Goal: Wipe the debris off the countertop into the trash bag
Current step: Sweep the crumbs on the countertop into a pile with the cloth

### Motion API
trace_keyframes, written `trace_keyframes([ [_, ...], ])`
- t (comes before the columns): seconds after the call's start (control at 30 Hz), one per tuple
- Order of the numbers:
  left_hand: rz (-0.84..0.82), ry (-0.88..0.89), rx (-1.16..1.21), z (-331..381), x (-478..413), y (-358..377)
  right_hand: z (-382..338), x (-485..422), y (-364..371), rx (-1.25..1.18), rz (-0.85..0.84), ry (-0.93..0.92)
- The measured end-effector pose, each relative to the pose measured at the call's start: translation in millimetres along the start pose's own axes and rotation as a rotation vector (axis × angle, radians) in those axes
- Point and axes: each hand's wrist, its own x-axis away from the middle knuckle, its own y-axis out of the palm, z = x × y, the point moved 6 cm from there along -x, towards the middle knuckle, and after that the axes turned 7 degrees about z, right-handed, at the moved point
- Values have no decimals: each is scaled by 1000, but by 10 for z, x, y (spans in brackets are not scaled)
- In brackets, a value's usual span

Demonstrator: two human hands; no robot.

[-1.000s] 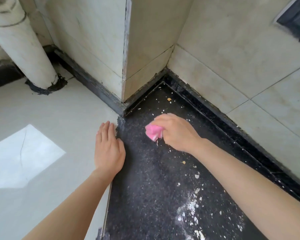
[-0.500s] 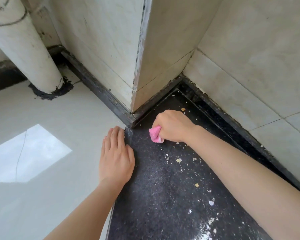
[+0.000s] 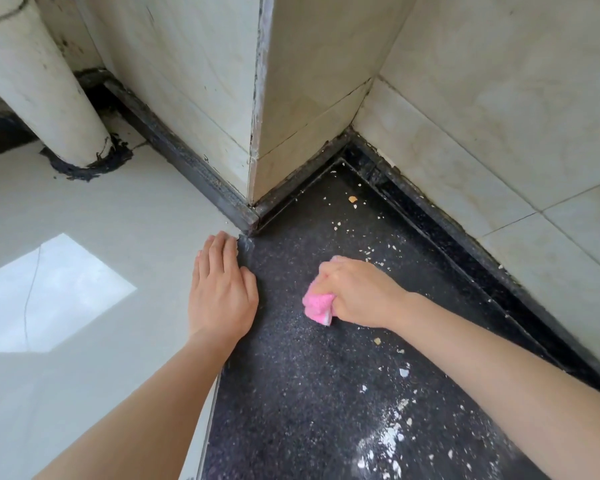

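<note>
The black speckled countertop (image 3: 291, 393) runs into a tiled corner. My right hand (image 3: 357, 292) is closed around a crumpled pink cloth (image 3: 317, 306) and presses it on the counter, a hand's width from the left edge. My left hand (image 3: 222, 289) lies flat with fingers together across the counter's left edge. White and tan crumbs (image 3: 357, 251) are scattered beyond my right hand toward the corner. A denser patch of white flakes (image 3: 385, 441) lies near me, under my right forearm. No trash bag is in view.
Cream tiled walls (image 3: 482, 116) enclose the counter at the back and right, with a dark raised rim (image 3: 465, 244) along them. A protruding tiled column (image 3: 257, 98) stands at the back. To the left lie the pale floor (image 3: 84, 237) and a white pipe (image 3: 42, 84).
My right hand drew the pink cloth back from the corner toward me, leaving crumbs uncovered near the corner. My left hand stayed on the counter edge.
</note>
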Motion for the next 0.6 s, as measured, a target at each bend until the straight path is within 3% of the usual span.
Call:
trace_keyframes([
  [0.07, -4, 2, 3, 4, 10, -1, -19, 226, -1, -3, -232, 12],
  [0.13, 3, 0, 4, 4, 9, 3, 5, 267, -175, -70, -308, 71],
  [0.2, 14, -3, 3, -1, 2, 13, 107, 60, -425, -147, -169, 129],
  [0.3, 15, -4, -3, -3, 4, 21, 271, -459, -751, -229, 229, 140],
  [0.37, 6, -7, 0, -6, 18, 21, 390, -756, -815, -254, 389, 185],
  [0.6, 22, -17, -2, -23, -22, 28, 592, -985, -438, -265, 357, 232],
])
